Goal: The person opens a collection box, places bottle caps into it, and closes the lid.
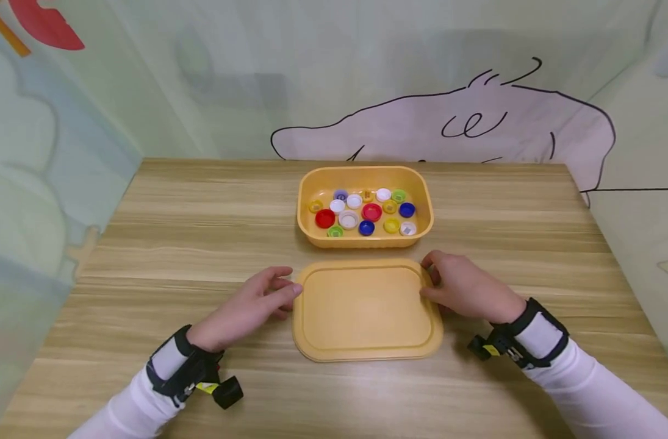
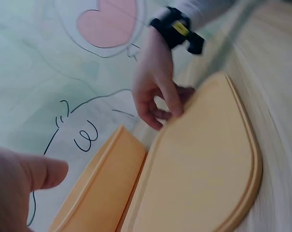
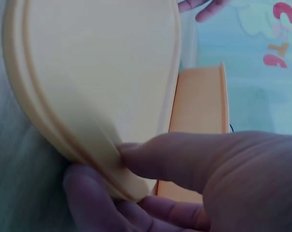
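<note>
A flat, yellow-orange plastic lid with rounded corners and a grooved border lies in front of a matching box. My right hand pinches the lid's right edge. In the right wrist view its thumb presses on top, with fingers under the rim. My left hand is beside the lid's left edge, fingers spread and relaxed, not gripping it. Its thumb shows apart from the lid in the left wrist view. Inside the open box lie several round bottle caps, among them a red cap and a blue cap.
The box and lid stand on a wood-grain table. Behind it hangs a pale printed curtain or wall covering with a line-drawn figure. Both wrists carry black straps with small cameras.
</note>
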Motion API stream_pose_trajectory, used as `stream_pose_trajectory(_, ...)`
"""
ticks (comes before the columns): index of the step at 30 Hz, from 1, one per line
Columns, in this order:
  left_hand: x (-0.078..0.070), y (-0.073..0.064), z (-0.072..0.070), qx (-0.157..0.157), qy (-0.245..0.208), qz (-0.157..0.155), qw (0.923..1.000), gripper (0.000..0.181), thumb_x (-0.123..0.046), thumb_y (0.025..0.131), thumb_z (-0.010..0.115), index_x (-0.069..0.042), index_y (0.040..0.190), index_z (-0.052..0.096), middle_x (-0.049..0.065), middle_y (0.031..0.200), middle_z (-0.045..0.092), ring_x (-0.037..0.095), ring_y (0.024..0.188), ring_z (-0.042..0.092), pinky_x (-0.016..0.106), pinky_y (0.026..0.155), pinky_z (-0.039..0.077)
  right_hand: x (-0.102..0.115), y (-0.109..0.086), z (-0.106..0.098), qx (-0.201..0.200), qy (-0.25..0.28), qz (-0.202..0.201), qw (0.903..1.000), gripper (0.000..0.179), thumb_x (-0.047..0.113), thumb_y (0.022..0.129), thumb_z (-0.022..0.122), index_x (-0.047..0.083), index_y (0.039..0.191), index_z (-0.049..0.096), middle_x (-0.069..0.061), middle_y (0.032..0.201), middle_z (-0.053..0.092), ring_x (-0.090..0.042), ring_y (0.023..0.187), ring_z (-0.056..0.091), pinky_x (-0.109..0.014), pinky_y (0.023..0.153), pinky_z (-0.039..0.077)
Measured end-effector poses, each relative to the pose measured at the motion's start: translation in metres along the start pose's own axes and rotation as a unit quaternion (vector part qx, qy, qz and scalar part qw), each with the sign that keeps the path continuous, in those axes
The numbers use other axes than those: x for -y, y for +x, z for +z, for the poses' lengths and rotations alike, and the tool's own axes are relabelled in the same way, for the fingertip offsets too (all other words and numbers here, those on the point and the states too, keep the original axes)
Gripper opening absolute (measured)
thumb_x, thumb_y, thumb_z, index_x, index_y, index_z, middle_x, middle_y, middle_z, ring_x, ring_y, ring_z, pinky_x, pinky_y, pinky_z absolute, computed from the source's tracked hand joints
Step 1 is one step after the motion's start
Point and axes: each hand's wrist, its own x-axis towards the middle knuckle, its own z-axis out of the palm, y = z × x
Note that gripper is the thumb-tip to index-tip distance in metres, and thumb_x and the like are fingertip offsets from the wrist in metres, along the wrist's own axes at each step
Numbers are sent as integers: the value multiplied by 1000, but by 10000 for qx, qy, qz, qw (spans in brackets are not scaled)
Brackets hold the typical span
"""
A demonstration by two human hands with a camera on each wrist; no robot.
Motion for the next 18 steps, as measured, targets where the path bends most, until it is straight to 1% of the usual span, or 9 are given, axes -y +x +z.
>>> stream_pose_trajectory(2, -1, 0, -2, -1, -445, -89, 9990, 66, -39, 94, 54, -1, 142, 29, 21, 128, 47, 28, 104, 54, 46, 91, 46, 2, 0, 1, -57, -18, 4, 10000, 45, 20, 82, 71, -3, 114, 51, -6, 77, 54, -14, 61, 49, -29, 50, 47)
stream_pose_trajectory(5, -1, 0, -4, -25, -1020, -158, 9947, 67, -35, 94, 56, 2, 141, 26, 22, 129, 48, 30, 109, 51, 50, 97, 40, 4, 0, 2, -75, 2, 59, 10000, 46, 20, 82, 71, -4, 115, 50, -7, 79, 54, -14, 62, 49, -29, 50, 47)
stream_pose_trajectory(7, 0, 0, -6, -42, -1280, -157, 9916, 68, -32, 93, 58, 3, 141, 26, 22, 129, 48, 31, 111, 49, 51, 100, 36, 5, 0, 2, -73, 9, 93, 9999, 46, 19, 82, 71, -4, 115, 50, -7, 80, 54, -15, 63, 49, -29, 50, 47)
stream_pose_trajectory(11, 2, 0, -7, -57, -1645, -130, 9863, 68, -28, 92, 59, 4, 141, 25, 22, 131, 46, 30, 116, 45, 52, 103, 31, 6, 0, 2, -62, -8, 165, 9998, 46, 19, 82, 71, -4, 116, 50, -8, 81, 55, -16, 65, 50, -28, 51, 47)
stream_pose_trajectory(15, 2, 0, -7, 59, -1992, -113, 9799, 67, -22, 94, 58, 3, 143, 21, 24, 133, 44, 30, 118, 44, 53, 102, 32, 6, -2, 2, -76, -35, 189, 9998, 46, 19, 82, 72, -3, 115, 50, -8, 82, 55, -16, 66, 50, -29, 52, 47)
stream_pose_trajectory(18, 3, 0, -7, 118, -2251, -161, 9741, 67, -18, 94, 57, 1, 144, 18, 26, 133, 41, 32, 116, 45, 52, 98, 38, 6, -2, 2, -113, -19, 176, 9998, 45, 19, 82, 72, -3, 115, 51, -8, 83, 55, -16, 67, 50, -29, 53, 47)
